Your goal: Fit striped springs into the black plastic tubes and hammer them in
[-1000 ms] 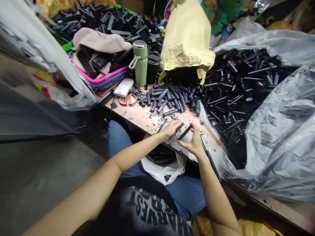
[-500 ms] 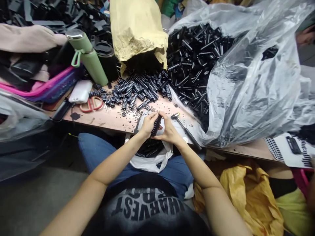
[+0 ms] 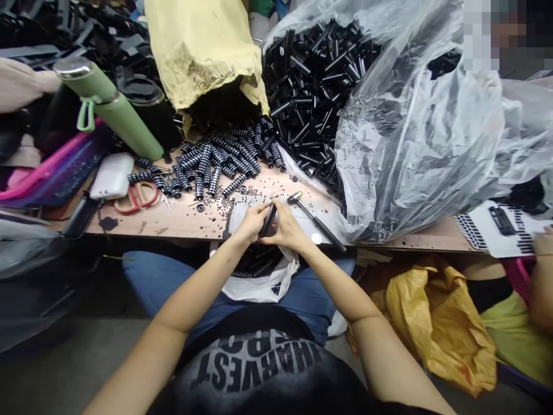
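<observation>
At the near edge of the bench, my left hand (image 3: 253,223) and my right hand (image 3: 286,229) are both closed on a slim black piece (image 3: 268,220), its exact kind unclear. It is tilted between them, with fingers at its upper and lower ends. Under my hands lies a pale sheet (image 3: 237,216). A small hammer (image 3: 317,222) with a black handle rests just right of my right hand. In my lap, below both hands, a white plastic bag (image 3: 254,291) holds dark dotted pieces.
Black-and-white ribbed cylinders (image 3: 216,158) spill from a yellow sack (image 3: 203,57). Black tubular parts (image 3: 319,86) fill a clear plastic bag (image 3: 415,138). Tiny dark bits, red-handled scissors (image 3: 136,197), a white box-shaped item (image 3: 112,176) and a green flask (image 3: 116,115) are leftward. Another person's hand shows far right.
The black piece has turned between my hands; its dotted face showed before and now a plain narrow side does. My view has shifted, moving the bench items leftward.
</observation>
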A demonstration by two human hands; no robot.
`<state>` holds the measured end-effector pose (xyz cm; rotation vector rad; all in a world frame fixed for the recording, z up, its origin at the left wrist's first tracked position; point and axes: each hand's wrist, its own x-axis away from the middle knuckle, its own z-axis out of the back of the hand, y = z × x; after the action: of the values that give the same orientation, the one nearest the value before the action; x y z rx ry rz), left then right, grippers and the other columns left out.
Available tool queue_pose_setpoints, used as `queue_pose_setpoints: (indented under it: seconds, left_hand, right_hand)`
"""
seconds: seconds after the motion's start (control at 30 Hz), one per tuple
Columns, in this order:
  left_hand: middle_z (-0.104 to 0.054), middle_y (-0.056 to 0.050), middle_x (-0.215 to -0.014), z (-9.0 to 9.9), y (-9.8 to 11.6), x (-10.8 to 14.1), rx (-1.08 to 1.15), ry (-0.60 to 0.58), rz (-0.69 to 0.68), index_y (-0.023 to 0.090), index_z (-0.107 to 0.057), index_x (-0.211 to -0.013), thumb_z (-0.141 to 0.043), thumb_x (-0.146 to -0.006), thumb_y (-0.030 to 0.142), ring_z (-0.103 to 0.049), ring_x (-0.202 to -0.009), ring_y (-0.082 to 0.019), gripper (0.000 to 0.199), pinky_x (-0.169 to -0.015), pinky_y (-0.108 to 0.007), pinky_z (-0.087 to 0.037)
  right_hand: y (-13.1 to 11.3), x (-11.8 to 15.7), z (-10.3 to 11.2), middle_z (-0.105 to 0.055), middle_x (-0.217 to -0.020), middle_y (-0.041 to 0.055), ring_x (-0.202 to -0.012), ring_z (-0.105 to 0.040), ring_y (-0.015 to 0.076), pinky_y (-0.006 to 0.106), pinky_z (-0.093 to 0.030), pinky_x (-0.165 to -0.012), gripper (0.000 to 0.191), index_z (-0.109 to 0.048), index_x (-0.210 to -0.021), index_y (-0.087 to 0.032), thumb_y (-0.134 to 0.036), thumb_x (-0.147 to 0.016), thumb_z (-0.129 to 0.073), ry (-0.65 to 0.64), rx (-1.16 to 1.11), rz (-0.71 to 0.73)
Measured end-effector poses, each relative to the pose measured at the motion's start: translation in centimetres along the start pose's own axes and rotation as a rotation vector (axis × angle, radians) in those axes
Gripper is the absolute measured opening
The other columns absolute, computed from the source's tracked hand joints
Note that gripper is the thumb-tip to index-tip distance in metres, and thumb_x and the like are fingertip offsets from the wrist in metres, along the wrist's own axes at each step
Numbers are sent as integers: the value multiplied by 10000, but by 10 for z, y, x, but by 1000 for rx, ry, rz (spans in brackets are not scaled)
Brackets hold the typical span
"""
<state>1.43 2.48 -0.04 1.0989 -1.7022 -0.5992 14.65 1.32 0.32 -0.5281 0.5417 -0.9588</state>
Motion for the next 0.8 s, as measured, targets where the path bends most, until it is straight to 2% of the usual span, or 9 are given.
queue_pose_setpoints:
  seconds: [0.1,0.17,0.23,0.33,0.47,0.53,0.6,0.7,0.8]
  left_hand:
    - [-614,6,-592,-1,1,-4,-20,-34,43,93,-643,-1163,-612,-862,226,-555,-469,-86,331,-530,-221,-512]
    - [-634,-16,-642,1,-1,-7,-108,-37,-18,102,-645,-1174,-560,-887,233,-583,-535,-104,327,-597,-249,-531]
    - [-665,-57,-798,5,-6,-7,-328,-30,-212,128,-658,-1174,-552,-882,240,-627,-717,-141,330,-729,-289,-539]
    - [-634,-102,-1011,13,-17,-7,-860,-33,-596,152,-647,-1211,-599,-827,210,-588,-968,-210,391,-900,-359,-488]
    - [-623,-146,-1072,26,-27,-9,-1380,-98,-827,140,-595,-1272,-457,-888,143,-568,-981,-236,408,-895,-395,-462]
    - [-635,-156,-1107,30,-27,-9,-1521,-120,-898,153,-583,-1278,-396,-923,143,-569,-984,-244,402,-890,-422,-437]
    - [-647,-152,-1134,34,-25,-9,-1617,-122,-953,174,-571,-1286,-369,-939,147,-565,-1011,-259,403,-901,-461,-397]
    - [-649,-132,-1185,39,-21,-8,-1670,-129,-1000,206,-559,-1295,-329,-947,124,-552,-1079,-268,425,-924,-484,-351]
    - [-643,-121,-1218,42,-19,-8,-1664,-157,-1009,227,-549,-1306,-328,-940,108,-544,-1123,-267,445,-954,-497,-332]
  right_hand:
    - [2,0,3,-429,-1378,227,-1311,-401,342,506,-339,-1107,1049,-283,-1408,-96,-366,-542,-810,-19,-11,-12]
    - [3,-2,0,-436,-1365,224,-1296,-409,350,515,-341,-1103,1075,-284,-1410,-92,-360,-514,-815,19,5,-50]
    - [5,-2,-8,-427,-1361,241,-1285,-404,366,529,-333,-1099,1072,-283,-1408,-61,-349,-516,-803,73,40,-107]
    - [10,0,-19,-404,-1377,261,-1305,-372,367,546,-306,-1100,939,-256,-1425,-45,-305,-646,-712,107,108,-181]
    - [28,17,0,-388,-1406,241,-1322,-348,370,565,-319,-1063,761,-309,-1417,-108,-339,-774,-644,91,293,-265]
    - [38,29,22,-494,-1286,247,-1235,-430,387,567,-374,-979,501,-476,-1269,-106,-354,-847,-584,121,460,-440]
    - [44,41,42,-589,-1104,221,-1081,-537,355,493,-434,-875,272,-567,-1069,-115,-324,-918,-483,118,560,-584]
    - [38,56,54,-640,-884,120,-829,-615,258,348,-449,-719,279,-558,-960,-169,-349,-984,-347,106,474,-580]
    - [21,64,45,-639,-779,59,-688,-611,212,293,-406,-623,358,-536,-970,-205,-387,-1015,-230,128,383,-521]
